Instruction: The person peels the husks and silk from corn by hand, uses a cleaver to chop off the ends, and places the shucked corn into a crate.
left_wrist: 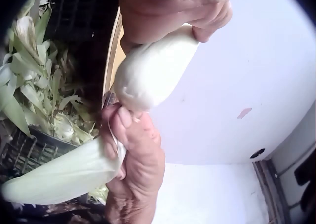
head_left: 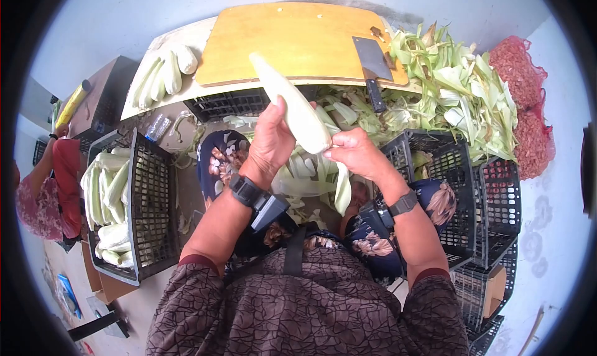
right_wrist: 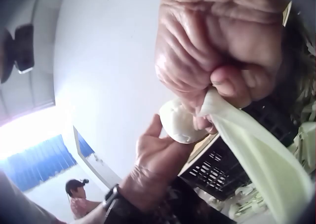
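My left hand [head_left: 273, 138] grips a pale ear of corn [head_left: 297, 115], still wrapped in smooth inner husk, tilted with its narrow tip up toward the cutting board [head_left: 280, 42]. At the ear's blunt base, my right hand [head_left: 360, 154] pinches a loose green husk leaf [head_left: 342, 191] between thumb and fingers, and the leaf hangs below it. The left wrist view shows the rounded base of the ear [left_wrist: 143, 85] right at the right fingertips. In the right wrist view the broad husk leaf [right_wrist: 256, 155] trails down from the curled fingers.
A cleaver [head_left: 372, 67] lies on the board's right side, beside heaped husks [head_left: 454, 76]. Several ears [head_left: 163, 73] lie at the board's left. A black crate [head_left: 152, 207] at left holds more ears; other crates [head_left: 438, 200] stand at right. Another person [head_left: 46, 197] is at far left.
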A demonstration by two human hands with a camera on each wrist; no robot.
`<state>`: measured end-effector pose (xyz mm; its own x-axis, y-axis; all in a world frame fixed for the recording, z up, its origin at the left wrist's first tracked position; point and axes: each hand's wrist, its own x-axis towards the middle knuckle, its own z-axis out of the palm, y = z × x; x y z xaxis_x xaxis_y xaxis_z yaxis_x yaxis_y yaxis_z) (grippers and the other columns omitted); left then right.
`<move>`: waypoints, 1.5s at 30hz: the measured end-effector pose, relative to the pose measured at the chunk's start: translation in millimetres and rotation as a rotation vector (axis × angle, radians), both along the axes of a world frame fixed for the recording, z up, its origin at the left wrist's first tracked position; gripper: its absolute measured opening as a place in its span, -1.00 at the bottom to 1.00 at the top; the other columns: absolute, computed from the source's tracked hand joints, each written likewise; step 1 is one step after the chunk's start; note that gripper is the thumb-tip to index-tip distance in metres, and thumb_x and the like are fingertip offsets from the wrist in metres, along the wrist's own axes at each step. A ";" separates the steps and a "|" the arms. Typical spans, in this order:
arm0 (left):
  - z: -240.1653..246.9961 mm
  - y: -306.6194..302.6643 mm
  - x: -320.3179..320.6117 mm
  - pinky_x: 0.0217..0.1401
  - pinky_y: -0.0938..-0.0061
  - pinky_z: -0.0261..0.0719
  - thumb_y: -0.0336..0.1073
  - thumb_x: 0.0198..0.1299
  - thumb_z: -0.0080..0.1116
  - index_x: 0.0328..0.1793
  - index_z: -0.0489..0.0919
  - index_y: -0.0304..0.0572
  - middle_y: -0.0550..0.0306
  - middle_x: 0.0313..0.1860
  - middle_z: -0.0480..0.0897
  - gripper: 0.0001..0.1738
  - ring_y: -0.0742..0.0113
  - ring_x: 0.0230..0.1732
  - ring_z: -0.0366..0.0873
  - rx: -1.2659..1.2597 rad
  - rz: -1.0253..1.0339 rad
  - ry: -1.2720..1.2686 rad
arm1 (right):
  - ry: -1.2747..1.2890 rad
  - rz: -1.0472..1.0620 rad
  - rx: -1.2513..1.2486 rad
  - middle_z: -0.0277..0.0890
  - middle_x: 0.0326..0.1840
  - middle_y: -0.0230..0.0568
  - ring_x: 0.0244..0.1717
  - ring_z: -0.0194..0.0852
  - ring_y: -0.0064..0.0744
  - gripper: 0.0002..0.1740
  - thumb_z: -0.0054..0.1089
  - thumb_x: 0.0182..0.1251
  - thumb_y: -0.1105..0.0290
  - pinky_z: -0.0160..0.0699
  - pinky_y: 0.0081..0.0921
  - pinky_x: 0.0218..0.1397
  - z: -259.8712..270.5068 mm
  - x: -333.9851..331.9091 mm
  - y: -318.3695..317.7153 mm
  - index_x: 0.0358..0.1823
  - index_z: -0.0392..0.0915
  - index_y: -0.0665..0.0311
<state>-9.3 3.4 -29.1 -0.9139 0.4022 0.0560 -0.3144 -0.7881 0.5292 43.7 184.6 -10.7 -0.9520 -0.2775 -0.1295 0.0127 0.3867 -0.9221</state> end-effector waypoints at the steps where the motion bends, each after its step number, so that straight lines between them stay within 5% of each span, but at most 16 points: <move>1: 0.6 -1.3 -2.9 0.28 0.14 0.31 -0.08 0.21 0.06 0.13 0.39 -0.24 -0.02 0.01 0.51 -0.53 -0.01 0.14 0.40 0.113 -0.013 -0.093 | 0.004 0.001 -0.002 0.46 -0.67 -0.28 -0.60 0.42 -0.54 -0.84 0.23 0.05 0.41 0.39 -0.51 -0.50 6.0 2.3 -1.1 -0.41 0.60 0.40; 3: 2.1 -2.2 -9.9 0.31 0.10 0.25 -0.03 0.23 0.01 0.11 0.41 -0.24 -0.05 -0.01 0.52 -0.52 -0.05 0.15 0.38 0.160 0.033 -0.171 | -0.085 0.000 -0.189 0.36 -0.67 -0.48 -0.72 0.18 -0.77 -0.88 0.16 0.17 0.47 0.13 -0.75 -0.69 19.3 9.7 -4.8 -0.40 0.60 0.38; 7: 3.8 -8.9 -14.2 0.32 0.06 0.23 -0.05 0.26 -0.05 0.09 0.41 -0.25 -0.07 -0.02 0.52 -0.55 -0.08 0.16 0.36 0.367 0.034 -0.166 | 0.003 -0.112 -0.117 0.48 -0.62 -0.32 -0.70 0.33 -0.71 -0.63 0.22 0.17 0.28 0.33 -0.69 -0.61 26.9 16.1 -10.9 -0.09 0.53 0.42; 8: 3.7 -9.0 -13.9 0.33 0.05 0.22 -0.05 0.26 -0.05 0.09 0.41 -0.25 -0.06 -0.01 0.52 -0.56 -0.08 0.18 0.35 0.366 0.031 -0.150 | -0.046 -0.150 -0.086 0.56 -0.41 -0.16 -0.62 0.43 -0.66 -0.37 0.25 0.15 0.21 0.39 -0.68 -0.56 23.3 15.7 -8.2 0.18 0.31 0.44; 12: 4.6 -4.8 -8.3 0.35 0.04 0.17 -0.06 0.27 -0.07 0.12 0.38 -0.25 -0.05 0.03 0.51 -0.55 -0.09 0.22 0.32 0.295 0.055 -0.139 | 0.037 -0.216 -0.205 0.45 -0.04 0.02 -0.50 0.49 -0.59 -0.16 0.31 0.10 0.17 0.45 -0.69 -0.51 15.5 15.8 -11.5 0.30 0.11 0.45; 19: -2.1 2.1 -1.3 0.35 0.09 0.17 -0.05 0.23 0.00 0.15 0.36 -0.25 -0.07 0.06 0.50 -0.50 -0.05 0.25 0.29 0.178 0.034 -0.089 | -0.216 -0.139 -0.426 0.50 -0.25 -0.17 -0.54 0.50 -0.60 -0.47 0.25 0.16 0.26 0.44 -0.74 -0.59 11.5 12.6 -22.0 0.05 0.32 0.44; 24: 11.5 0.2 -2.0 0.32 0.11 0.16 -0.09 0.10 0.14 0.26 0.28 -0.16 0.04 0.17 0.40 -0.38 0.09 0.27 0.24 0.119 -0.124 0.102 | -0.012 -0.222 -0.446 0.53 -0.37 -0.25 -0.50 0.52 -0.60 -0.76 0.12 0.23 0.46 0.46 -0.75 -0.56 19.1 14.3 -17.6 -0.11 0.45 0.45; 28: 18.9 -3.6 0.7 0.25 -0.10 0.21 -0.07 0.06 0.18 0.36 0.18 -0.03 0.04 0.30 0.26 -0.26 0.11 0.32 0.19 0.090 -0.294 0.131 | 0.071 -0.232 -0.480 0.54 -0.29 -0.23 -0.40 0.52 -0.58 -0.64 0.12 0.20 0.52 0.51 -0.69 -0.41 33.8 11.1 5.8 0.03 0.39 0.46; 32: 28.0 -4.2 3.4 0.27 -0.02 0.27 -0.14 0.05 0.22 0.37 0.16 -0.09 0.00 0.29 0.27 -0.23 0.08 0.33 0.18 0.118 -0.359 0.138 | 0.151 -0.226 -0.544 0.50 -0.12 -0.13 -0.24 0.54 -0.47 -0.48 0.12 0.19 0.55 0.56 -0.63 -0.27 33.7 11.6 10.4 0.19 0.24 0.46; 36: 24.4 -8.0 0.7 0.30 0.08 0.27 -0.29 -0.04 0.29 0.36 0.17 -0.17 0.02 0.29 0.28 -0.19 0.11 0.31 0.22 0.037 -0.334 0.163 | 0.135 -0.204 -0.600 0.48 -0.07 -0.11 -0.21 0.54 -0.44 -0.46 0.13 0.19 0.55 0.58 -0.59 -0.23 33.4 11.2 11.6 0.21 0.22 0.46; 45: 24.8 -12.3 3.6 0.34 0.07 0.20 -0.30 -0.07 0.31 0.38 0.14 -0.12 0.09 0.35 0.22 -0.14 0.10 0.35 0.18 0.005 -0.326 0.229 | 0.162 -0.206 -0.678 0.46 -0.05 -0.08 -0.18 0.54 -0.36 -0.45 0.10 0.20 0.56 0.61 -0.56 -0.24 28.9 9.3 15.2 0.24 0.20 0.48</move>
